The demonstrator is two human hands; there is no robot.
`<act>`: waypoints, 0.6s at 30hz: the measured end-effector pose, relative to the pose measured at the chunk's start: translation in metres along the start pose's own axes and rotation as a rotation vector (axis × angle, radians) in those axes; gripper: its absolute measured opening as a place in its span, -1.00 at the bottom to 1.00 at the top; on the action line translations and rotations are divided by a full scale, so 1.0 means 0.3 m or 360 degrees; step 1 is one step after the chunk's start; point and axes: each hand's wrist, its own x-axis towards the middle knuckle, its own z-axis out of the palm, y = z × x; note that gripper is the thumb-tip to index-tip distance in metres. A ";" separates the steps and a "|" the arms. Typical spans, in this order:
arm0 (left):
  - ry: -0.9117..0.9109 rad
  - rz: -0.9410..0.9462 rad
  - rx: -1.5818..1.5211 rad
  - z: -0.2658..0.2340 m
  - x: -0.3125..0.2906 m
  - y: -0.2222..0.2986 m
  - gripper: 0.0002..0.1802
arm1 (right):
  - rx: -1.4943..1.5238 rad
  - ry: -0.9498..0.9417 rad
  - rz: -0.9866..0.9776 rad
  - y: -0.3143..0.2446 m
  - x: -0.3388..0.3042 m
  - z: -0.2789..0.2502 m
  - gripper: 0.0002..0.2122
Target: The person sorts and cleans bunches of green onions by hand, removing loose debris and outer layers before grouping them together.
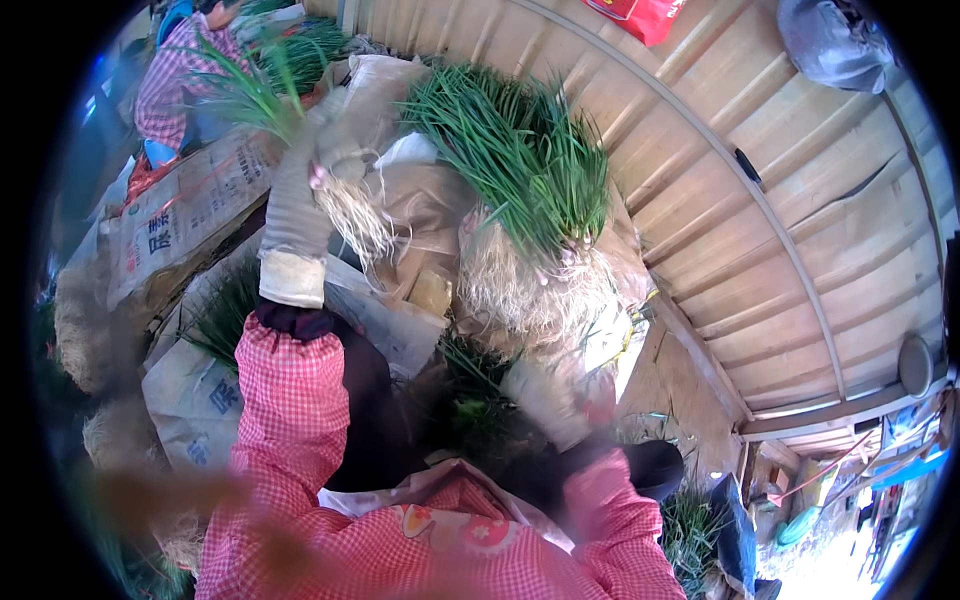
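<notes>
My left hand (333,140), in a pale knitted glove, is raised ahead on the left and closed around a small bunch of spring onions (318,178). Their green leaves point up and left, and long whitish roots hang to the right of the glove. My right hand (552,402), in a light glove, is low near my right knee, below the root mass of a large pile of spring onions (530,165). Motion smears it, so its fingers and anything in them cannot be made out. The pile's leaves lie toward the back, its pinkish-white bulbs and roots toward me.
Printed white sacks (190,215) lie on the left, with more greens around them. A yellowish block (431,292) sits between my hands. Another person in a checked shirt (180,85) is at far left. A ribbed wall (780,210) curves along the right.
</notes>
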 end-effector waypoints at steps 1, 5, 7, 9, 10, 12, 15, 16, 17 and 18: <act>0.0004 -0.0082 0.0040 0.038 -0.012 -0.056 -0.59 | 0.0311 0.0166 0.0424 0.093 0.018 -0.083 -0.78; 0.0831 -0.0737 0.0739 0.248 -0.110 -0.315 -0.66 | 0.1092 0.0963 0.1146 0.373 0.102 -0.278 -0.72; 0.0657 -0.0872 0.0435 0.136 -0.192 -0.417 -0.72 | 0.1182 0.0833 0.0912 0.391 0.182 -0.255 -0.77; 0.0605 -0.1100 0.0487 0.068 -0.225 -0.550 -0.71 | 0.1448 0.1010 0.0931 0.395 0.210 -0.186 -0.86; 0.0646 -0.1143 0.0628 0.028 -0.251 -0.555 -0.70 | 0.1217 0.1294 0.0693 0.325 0.262 -0.176 -0.86; 0.0743 -0.1175 0.0649 0.063 -0.313 -0.628 -0.69 | 0.1202 0.1360 0.0499 0.180 0.197 -0.203 -0.85; 0.0805 -0.1404 0.0586 0.011 -0.349 -0.650 -0.66 | 0.0973 0.1045 0.0407 -0.026 0.156 -0.205 -0.78; 0.0628 -0.1349 0.0572 0.013 -0.348 -0.638 -0.66 | 0.1320 0.1070 0.0350 -0.051 0.165 -0.188 -0.74; 0.0554 -0.1307 0.0632 0.014 -0.354 -0.635 -0.65 | 0.1398 0.1083 0.0342 -0.072 0.151 -0.176 -0.73; 0.0488 -0.1265 0.0691 0.014 -0.362 -0.632 -0.64 | 0.1566 0.1095 0.0403 -0.080 0.148 -0.164 -0.75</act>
